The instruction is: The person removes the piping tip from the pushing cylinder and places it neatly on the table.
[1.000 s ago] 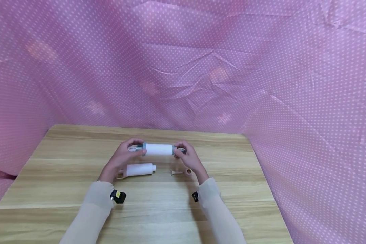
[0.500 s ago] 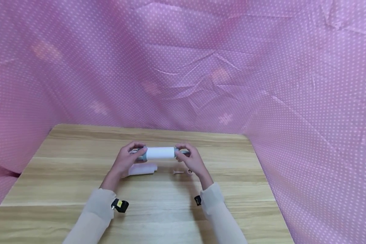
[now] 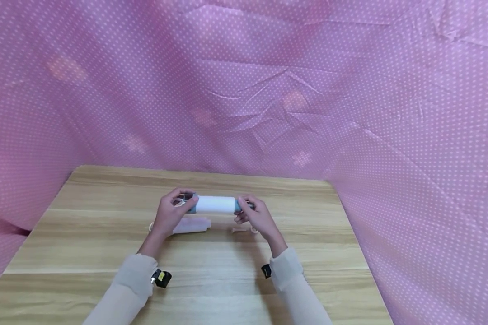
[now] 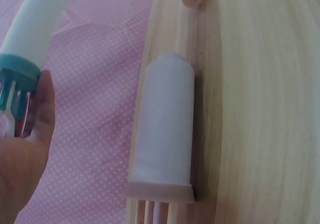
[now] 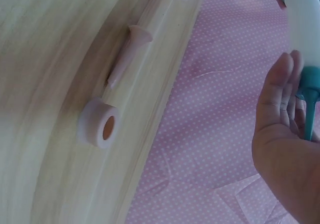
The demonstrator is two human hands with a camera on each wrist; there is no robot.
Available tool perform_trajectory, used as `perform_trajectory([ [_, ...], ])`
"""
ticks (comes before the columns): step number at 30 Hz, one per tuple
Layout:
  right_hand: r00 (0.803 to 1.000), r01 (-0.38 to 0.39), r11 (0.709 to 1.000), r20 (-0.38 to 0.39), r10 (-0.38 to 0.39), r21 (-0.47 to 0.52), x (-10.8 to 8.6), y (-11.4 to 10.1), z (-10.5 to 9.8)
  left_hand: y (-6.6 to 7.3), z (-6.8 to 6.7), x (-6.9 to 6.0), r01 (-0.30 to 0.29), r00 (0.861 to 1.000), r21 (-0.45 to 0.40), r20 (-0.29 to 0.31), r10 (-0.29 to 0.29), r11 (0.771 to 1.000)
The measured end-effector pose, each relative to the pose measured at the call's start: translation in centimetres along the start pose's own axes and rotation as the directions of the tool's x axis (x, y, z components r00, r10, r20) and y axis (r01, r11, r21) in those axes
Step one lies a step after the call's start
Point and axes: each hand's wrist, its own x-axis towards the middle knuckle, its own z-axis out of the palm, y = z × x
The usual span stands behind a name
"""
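Above the table, a syringe-like dispenser (image 3: 215, 204) lies crosswise between both hands. It has a white barrel, a teal collar with slotted grips on the left, and a teal cap (image 5: 310, 81) with a thin nozzle on the right. My left hand (image 3: 170, 214) holds the collar end, thumb on the collar; a pale loop shows inside its fingers. My right hand (image 3: 262, 220) grips the cap end, the nozzle running along its palm. Below the left hand, a second dispenser (image 4: 165, 124), white with a pink collar, lies on the table, partly covered by that hand in the head view.
On the wooden table (image 3: 211, 280), a pink nozzle (image 5: 127, 56) and a pink ring cap (image 5: 100, 123) lie under the right hand. Pink dotted cloth (image 3: 244, 90) hangs around the back and sides.
The dispenser and both hands have shifted slightly right and toward me in the head view. The right hand's fingers have changed their hold around the cap; more fingers now show below it.
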Motion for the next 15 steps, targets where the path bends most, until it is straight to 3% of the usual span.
perform_trajectory([
  [5, 1.0, 0.017, 1.0, -0.002, -0.017, 0.003, -0.1, -0.5, 0.2, 0.1, 0.8, -0.1, -0.037, 0.992, 0.085, -0.114, 0.047, 0.996],
  [10, 1.0, 0.024, 0.999, 0.004, -0.024, 0.026, -0.1, -0.7, 0.5, 0.1, 1.3, -0.3, -0.086, 0.968, 0.138, -0.221, 0.115, 0.987],
  [15, 0.999, 0.049, 0.998, 0.013, -0.05, 0.039, 0.0, -0.3, 0.5, -0.1, 1.6, -0.4, -0.121, 0.951, 0.171, -0.264, 0.164, 0.978],
])
